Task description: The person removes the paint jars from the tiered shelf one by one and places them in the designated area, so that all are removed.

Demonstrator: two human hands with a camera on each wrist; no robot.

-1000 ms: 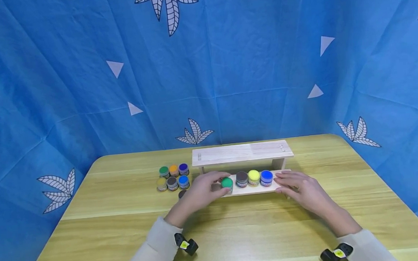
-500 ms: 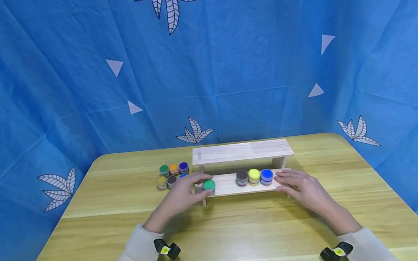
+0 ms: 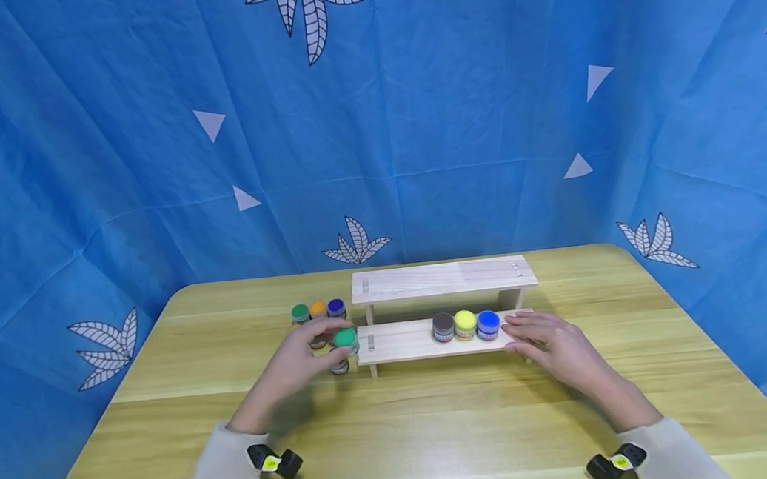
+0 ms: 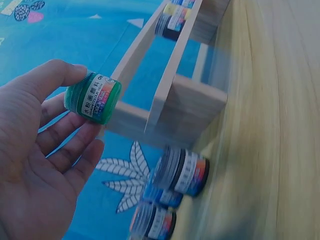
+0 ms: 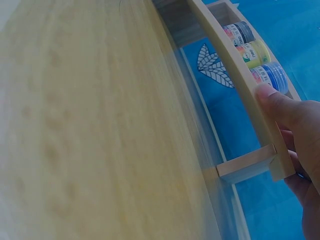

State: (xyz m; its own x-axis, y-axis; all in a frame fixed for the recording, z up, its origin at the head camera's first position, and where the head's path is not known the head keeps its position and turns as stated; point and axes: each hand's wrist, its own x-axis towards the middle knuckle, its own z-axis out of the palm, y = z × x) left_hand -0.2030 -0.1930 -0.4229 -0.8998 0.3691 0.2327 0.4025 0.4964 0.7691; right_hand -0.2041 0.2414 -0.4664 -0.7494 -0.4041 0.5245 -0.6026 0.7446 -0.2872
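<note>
My left hand [image 3: 293, 358] pinches a small green paint jar [image 4: 95, 97] between thumb and fingers, just left of the lower step of a two-tier wooden shelf [image 3: 400, 342]. My right hand [image 3: 556, 345] holds that step's right end, its thumb at the front edge beside a blue paint jar [image 5: 270, 77]. On the same step, a black paint jar [image 3: 443, 328] and a yellow paint jar [image 3: 465, 325] stand left of the blue one. Below the held jar, a dark paint jar [image 4: 182, 172] stands on the table, partly hidden in the head view.
Several more paint jars are grouped left of the shelf, including green [image 3: 300, 313], orange [image 3: 318, 309] and purple [image 3: 336, 308] ones; my left hand covers part of the group. The upper tier [image 3: 443, 278] stands behind the lower step. A blue cloth [image 3: 455, 116] hangs behind the table.
My left hand has carried the green paint jar leftward from the lower step to beyond its left end. My right hand and the three jars beside it stay in place.
</note>
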